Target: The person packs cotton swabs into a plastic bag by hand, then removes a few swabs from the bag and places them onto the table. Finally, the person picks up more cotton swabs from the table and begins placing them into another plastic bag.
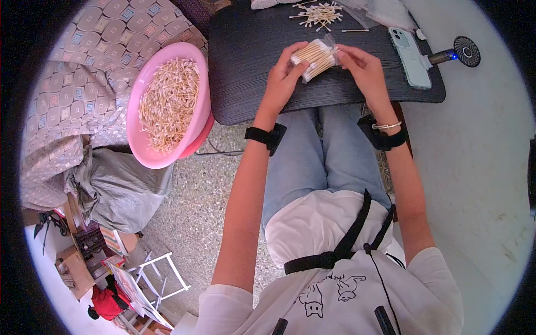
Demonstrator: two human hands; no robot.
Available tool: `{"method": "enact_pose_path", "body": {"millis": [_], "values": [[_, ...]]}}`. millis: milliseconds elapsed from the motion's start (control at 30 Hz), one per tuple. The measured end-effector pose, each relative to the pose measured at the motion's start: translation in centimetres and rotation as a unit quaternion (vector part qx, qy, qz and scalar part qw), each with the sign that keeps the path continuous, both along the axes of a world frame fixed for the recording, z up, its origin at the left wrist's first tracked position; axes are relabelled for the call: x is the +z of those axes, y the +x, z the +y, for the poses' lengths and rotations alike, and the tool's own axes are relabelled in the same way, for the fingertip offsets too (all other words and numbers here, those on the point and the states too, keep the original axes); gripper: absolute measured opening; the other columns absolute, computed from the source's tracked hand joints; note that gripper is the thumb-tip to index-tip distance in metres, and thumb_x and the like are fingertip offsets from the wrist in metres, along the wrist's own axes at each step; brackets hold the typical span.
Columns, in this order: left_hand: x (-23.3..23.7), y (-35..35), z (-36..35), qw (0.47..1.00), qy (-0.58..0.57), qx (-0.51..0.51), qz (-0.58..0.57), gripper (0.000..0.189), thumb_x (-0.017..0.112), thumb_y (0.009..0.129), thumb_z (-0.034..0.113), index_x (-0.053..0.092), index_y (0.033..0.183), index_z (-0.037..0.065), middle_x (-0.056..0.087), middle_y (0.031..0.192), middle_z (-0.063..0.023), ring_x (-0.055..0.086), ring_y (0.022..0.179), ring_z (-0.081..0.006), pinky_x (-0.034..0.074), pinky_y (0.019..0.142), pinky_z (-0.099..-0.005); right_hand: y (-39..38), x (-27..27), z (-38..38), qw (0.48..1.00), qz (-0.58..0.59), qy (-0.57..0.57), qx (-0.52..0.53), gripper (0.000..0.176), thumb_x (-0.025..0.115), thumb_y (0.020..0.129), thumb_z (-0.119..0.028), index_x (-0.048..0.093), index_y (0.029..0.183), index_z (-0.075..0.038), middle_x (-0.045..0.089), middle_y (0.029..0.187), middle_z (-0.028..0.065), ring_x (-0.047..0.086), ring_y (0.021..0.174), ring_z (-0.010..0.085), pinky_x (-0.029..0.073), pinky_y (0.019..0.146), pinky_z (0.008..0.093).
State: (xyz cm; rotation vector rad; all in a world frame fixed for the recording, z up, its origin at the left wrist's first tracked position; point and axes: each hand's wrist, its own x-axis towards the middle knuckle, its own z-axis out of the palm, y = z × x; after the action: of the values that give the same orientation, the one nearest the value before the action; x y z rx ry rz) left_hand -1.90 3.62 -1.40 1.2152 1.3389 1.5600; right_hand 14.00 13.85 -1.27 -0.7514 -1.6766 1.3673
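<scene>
Above the black table [245, 61], a small clear bag of cotton swabs [316, 58] is held between my two hands. My left hand [286, 73] grips its left side, with the thumb across the front. At the right end of the bag, my right hand [362, 66] has its thumb and fingertips closed on the clear plastic edge. The swabs inside lie side by side, tilted. A loose pile of cotton swabs [321, 15] lies on the table beyond my hands, with a single swab [355, 30] beside it.
Left of the table stands a pink basin [134, 120] full of loose swabs. A pale phone [410, 58] and a small black fan [467, 51] are at the table's right edge. Clear plastic bags [385, 10] lie at the back. A white wall [474, 167] is to the right.
</scene>
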Motion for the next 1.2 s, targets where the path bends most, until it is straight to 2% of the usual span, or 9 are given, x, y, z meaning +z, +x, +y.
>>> {"method": "enact_pose_path", "body": {"millis": [100, 367, 467, 600, 767, 900, 967, 1067, 1200], "values": [[-0.1, -0.1, 0.0, 1.0, -0.008, 0.007, 0.015, 0.037, 0.051, 0.09, 0.016, 0.047, 0.126, 0.007, 0.05, 0.123, -0.0052, 0.047, 0.112, -0.0151, 0.035, 0.096, -0.0264, -0.1, -0.7, -0.9, 0.996, -0.034, 0.074, -0.025, 0.025, 0.062, 0.086, -0.017, 0.065, 0.105, -0.001, 0.066, 0.088, 0.007, 0.058, 0.073, 0.0101, 0.047, 0.066, 0.0231], [-0.3, -0.2, 0.1, 1.0, 0.003, -0.003, -0.005, 0.037, 0.051, 0.091, 0.018, 0.047, 0.127, 0.008, 0.05, 0.124, -0.0057, 0.046, 0.113, -0.0155, 0.034, 0.097, -0.0271, -0.6, -1.6, -1.2, 0.998, -0.018, 0.04, -0.038, 0.027, 0.066, 0.082, -0.018, 0.066, 0.104, -0.002, 0.065, 0.095, 0.0083, 0.059, 0.076, 0.0108, 0.047, 0.066, 0.0238], [-0.6, -0.2, 0.2, 0.999, 0.026, 0.029, 0.036, 0.036, 0.054, 0.091, 0.018, 0.049, 0.125, 0.011, 0.057, 0.114, -0.0053, 0.056, 0.096, -0.0124, 0.045, 0.084, -0.0263, -0.9, -0.9, -2.2, 0.993, -0.025, 0.093, -0.062, 0.026, 0.067, 0.081, -0.016, 0.066, 0.103, -0.003, 0.065, 0.097, 0.0081, 0.06, 0.077, 0.0113, 0.048, 0.066, 0.024], [-0.2, -0.3, 0.1, 1.0, -0.002, 0.0, 0.005, 0.038, 0.051, 0.091, 0.017, 0.046, 0.127, 0.007, 0.052, 0.121, -0.0053, 0.048, 0.11, -0.0141, 0.037, 0.095, -0.0267, -0.8, -1.2, -2.2, 0.992, -0.019, 0.11, -0.049, 0.027, 0.067, 0.08, -0.014, 0.065, 0.106, -0.004, 0.064, 0.101, 0.0076, 0.06, 0.08, 0.0118, 0.049, 0.068, 0.0242], [0.0, -0.3, -0.1, 1.0, 0.012, -0.006, -0.026, 0.045, 0.059, 0.085, 0.013, 0.045, 0.127, 0.007, 0.053, 0.118, -0.0066, 0.05, 0.107, -0.015, 0.04, 0.092, -0.0277, -1.6, -0.3, -2.6, 0.99, 0.13, -0.053, -0.03, 0.036, 0.065, 0.083, -0.013, 0.058, 0.117, -0.005, 0.061, 0.107, 0.007, 0.058, 0.089, 0.0111, 0.048, 0.076, 0.025], [-0.3, -0.1, -0.1, 0.997, 0.049, 0.015, 0.063, 0.055, 0.068, 0.075, 0.011, 0.045, 0.125, 0.006, 0.054, 0.116, -0.0076, 0.053, 0.104, -0.0173, 0.041, 0.09, -0.03, -2.1, 0.2, -2.4, 0.971, 0.184, -0.149, 0.015, 0.039, 0.065, 0.083, -0.013, 0.055, 0.12, -0.003, 0.06, 0.108, 0.0067, 0.056, 0.094, 0.0107, 0.045, 0.083, 0.0253], [-1.5, -0.5, 0.4, 0.991, 0.087, 0.035, 0.099, 0.057, 0.072, 0.069, 0.014, 0.049, 0.12, 0.007, 0.056, 0.113, -0.0066, 0.056, 0.098, -0.0198, 0.044, 0.085, -0.0317, -2.2, 0.7, -2.8, 0.977, 0.167, -0.126, 0.045, 0.039, 0.066, 0.083, -0.013, 0.056, 0.119, -0.003, 0.06, 0.109, 0.0066, 0.056, 0.095, 0.011, 0.045, 0.084, 0.0252], [-2.3, -1.3, 0.4, 0.98, 0.04, 0.009, 0.195, 0.058, 0.071, 0.067, 0.012, 0.049, 0.12, 0.006, 0.057, 0.11, -0.0062, 0.057, 0.099, -0.0184, 0.044, 0.086, -0.0305, -2.7, 0.9, -3.2, 0.981, 0.146, -0.106, 0.073, 0.037, 0.066, 0.083, -0.014, 0.057, 0.117, -0.002, 0.06, 0.11, 0.0057, 0.056, 0.096, 0.011, 0.044, 0.085, 0.0251], [-2.7, -1.2, 0.4, 0.996, 0.0, 0.006, 0.086, 0.058, 0.067, 0.065, 0.006, 0.048, 0.12, 0.004, 0.057, 0.109, -0.0062, 0.055, 0.102, -0.0171, 0.042, 0.089, -0.03, -3.3, 0.9, -3.6, 0.965, 0.188, -0.143, 0.111, 0.034, 0.065, 0.083, -0.013, 0.058, 0.114, -0.003, 0.06, 0.11, 0.0035, 0.054, 0.099, 0.0107, 0.043, 0.087, 0.0248]]}}
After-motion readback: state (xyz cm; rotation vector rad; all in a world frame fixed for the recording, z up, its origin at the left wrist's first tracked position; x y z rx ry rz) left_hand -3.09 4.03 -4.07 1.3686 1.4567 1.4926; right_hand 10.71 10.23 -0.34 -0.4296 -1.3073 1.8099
